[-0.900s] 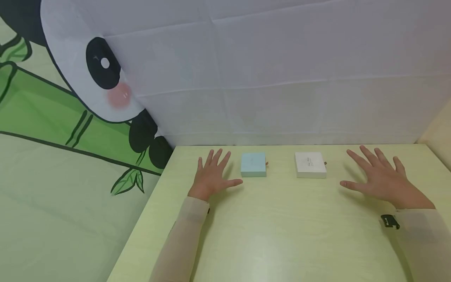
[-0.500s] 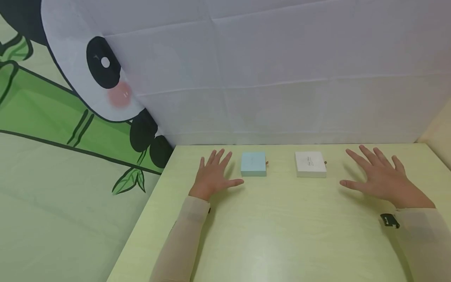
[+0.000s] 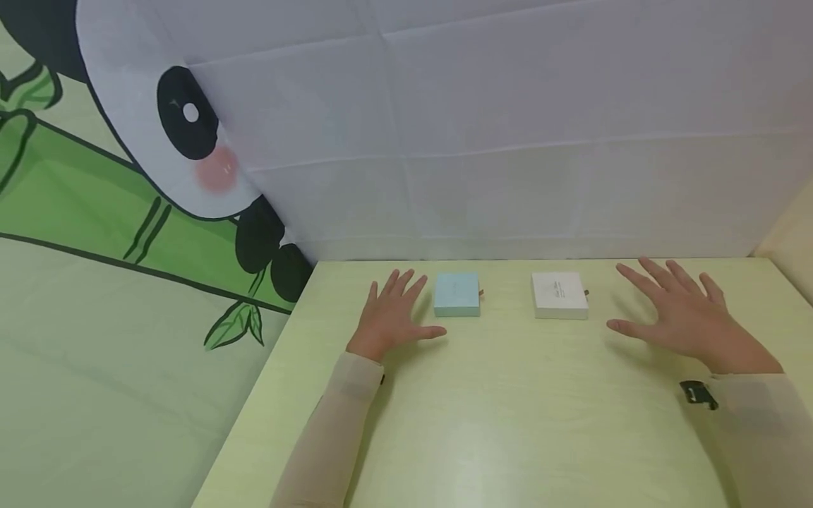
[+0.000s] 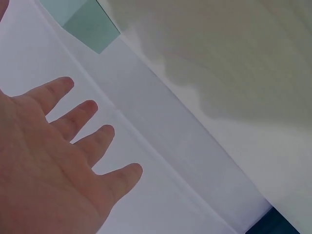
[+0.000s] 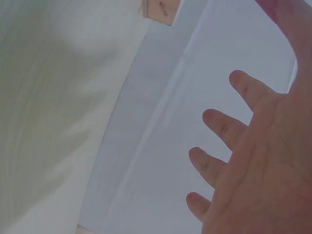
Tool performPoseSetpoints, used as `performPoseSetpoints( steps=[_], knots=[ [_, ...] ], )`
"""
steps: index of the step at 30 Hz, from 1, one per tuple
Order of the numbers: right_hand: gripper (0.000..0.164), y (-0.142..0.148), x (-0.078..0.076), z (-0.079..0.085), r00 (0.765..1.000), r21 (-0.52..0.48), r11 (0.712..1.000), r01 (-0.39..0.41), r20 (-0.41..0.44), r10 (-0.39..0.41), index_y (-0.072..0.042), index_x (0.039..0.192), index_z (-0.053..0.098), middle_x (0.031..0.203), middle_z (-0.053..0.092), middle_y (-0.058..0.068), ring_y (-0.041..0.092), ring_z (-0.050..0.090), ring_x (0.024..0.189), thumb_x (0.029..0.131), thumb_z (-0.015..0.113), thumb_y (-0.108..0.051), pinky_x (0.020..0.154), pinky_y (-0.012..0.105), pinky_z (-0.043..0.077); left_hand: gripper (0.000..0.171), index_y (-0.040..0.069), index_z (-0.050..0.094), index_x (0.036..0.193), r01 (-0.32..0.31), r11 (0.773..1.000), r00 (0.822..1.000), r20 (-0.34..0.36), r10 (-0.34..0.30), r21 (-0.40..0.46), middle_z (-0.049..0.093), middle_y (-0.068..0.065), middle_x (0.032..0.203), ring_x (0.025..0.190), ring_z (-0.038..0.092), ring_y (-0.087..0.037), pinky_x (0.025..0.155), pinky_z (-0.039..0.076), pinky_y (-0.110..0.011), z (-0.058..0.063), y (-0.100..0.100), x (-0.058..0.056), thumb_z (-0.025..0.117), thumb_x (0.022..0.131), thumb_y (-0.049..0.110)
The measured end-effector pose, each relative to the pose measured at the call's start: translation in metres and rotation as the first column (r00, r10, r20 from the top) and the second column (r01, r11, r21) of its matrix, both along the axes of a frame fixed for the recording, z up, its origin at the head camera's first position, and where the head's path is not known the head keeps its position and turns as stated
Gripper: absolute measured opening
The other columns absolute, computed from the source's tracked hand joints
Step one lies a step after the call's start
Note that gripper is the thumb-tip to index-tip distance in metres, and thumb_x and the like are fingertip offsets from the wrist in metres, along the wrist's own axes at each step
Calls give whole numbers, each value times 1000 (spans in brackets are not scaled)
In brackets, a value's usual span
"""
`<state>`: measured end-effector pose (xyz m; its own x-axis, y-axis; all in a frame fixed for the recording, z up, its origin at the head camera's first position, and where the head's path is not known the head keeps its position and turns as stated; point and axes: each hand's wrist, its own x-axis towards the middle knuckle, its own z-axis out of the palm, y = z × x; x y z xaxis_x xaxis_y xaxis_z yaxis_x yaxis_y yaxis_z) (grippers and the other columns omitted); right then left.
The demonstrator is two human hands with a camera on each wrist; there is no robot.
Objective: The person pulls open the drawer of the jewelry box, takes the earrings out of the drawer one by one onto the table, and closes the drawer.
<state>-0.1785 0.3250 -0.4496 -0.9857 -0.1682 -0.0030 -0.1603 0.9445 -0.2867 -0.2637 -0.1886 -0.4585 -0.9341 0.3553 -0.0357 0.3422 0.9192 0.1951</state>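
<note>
A flat light-blue box [image 3: 456,295] lies near the back of the table, a small brown tab at its right side. To its right is a similar white box [image 3: 559,295] with dark print on top and a small tab. My left hand [image 3: 389,321] hovers just left of the blue box, fingers spread, touching nothing. Off to the right of the white box, my right hand [image 3: 689,321] is held over the table with its fingers spread too. In the left wrist view a corner of the blue box [image 4: 92,24] shows beyond the left hand [image 4: 53,161].
The pale wooden table [image 3: 495,423] ends at a white cloth backdrop [image 3: 508,141]. On the left hangs a printed cloth with a panda and green bamboo [image 3: 76,183]. A beige surface [image 3: 790,240] stands at the right edge.
My left hand has shifted slightly right, toward the blue box. My right hand has moved a little left, toward the white box. Both boxes stay in place.
</note>
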Motion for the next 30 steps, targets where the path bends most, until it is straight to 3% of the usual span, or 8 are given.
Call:
performPoseSetpoints(
  steps=[7,18,30],
  knots=[
    [107,-30,-22,9,994,-3,994,-111,-14,111,-30,189,29,195,30,24,65,17,178,105,74,-79,136,91,6,118,30,34,188,27,998,1000,-11,-28,-52,31,-5,198,189,19,-36,150,19,-73,8,13,-6,79,95,86],
    [95,-59,-68,30,965,41,966,-257,-48,259,-28,183,45,191,41,20,59,28,177,106,74,-76,140,86,11,111,28,38,187,86,994,996,-17,-87,-66,37,-5,195,186,28,-35,148,28,-69,24,53,-36,83,98,77],
    [73,-74,-124,37,922,82,924,-374,-72,380,-25,171,65,176,63,16,55,43,172,108,79,-60,141,83,19,102,26,46,183,35,998,999,1,-35,-56,44,-5,191,180,39,-31,148,31,-64,12,86,-68,87,99,67]
  ],
)
